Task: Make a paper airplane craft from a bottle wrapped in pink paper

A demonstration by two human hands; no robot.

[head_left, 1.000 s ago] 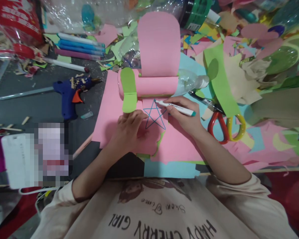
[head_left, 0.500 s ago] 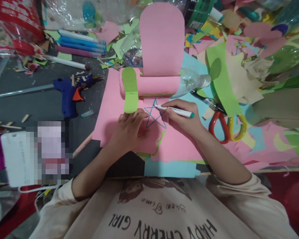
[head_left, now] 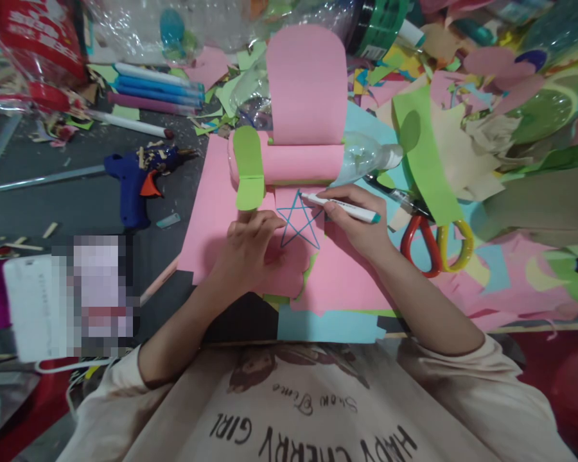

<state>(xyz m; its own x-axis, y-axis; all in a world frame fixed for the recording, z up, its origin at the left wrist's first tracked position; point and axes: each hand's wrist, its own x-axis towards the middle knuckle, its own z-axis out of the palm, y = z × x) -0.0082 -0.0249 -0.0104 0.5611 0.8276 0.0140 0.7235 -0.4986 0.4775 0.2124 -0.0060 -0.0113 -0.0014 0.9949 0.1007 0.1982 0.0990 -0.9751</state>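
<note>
A blue-green star (head_left: 299, 224) is drawn on the pink paper in front of me. My right hand (head_left: 359, 215) is closed round a white marker (head_left: 347, 208) with a green end, its tip at the star's top point. My left hand (head_left: 250, 247) presses on the pink paper (head_left: 202, 224) left of the star, its fingers bent and spread. Just beyond lies a plastic bottle (head_left: 366, 155) wrapped in pink paper, with a tall pink flap (head_left: 308, 83) and a small green strip (head_left: 249, 167) on it.
A blue glue gun (head_left: 132, 179) and several markers (head_left: 154, 90) lie to the left, near a white device (head_left: 33, 308). Scissors with red and yellow handles (head_left: 421, 247) rest to the right, beside a green strip (head_left: 424, 154) and heaped paper scraps. A red-labelled bottle (head_left: 38, 38) stands back left.
The marker tip has moved up the star to its top point. The pink flap has tipped lower and, with the wrapped bottle, shifted slightly left.
</note>
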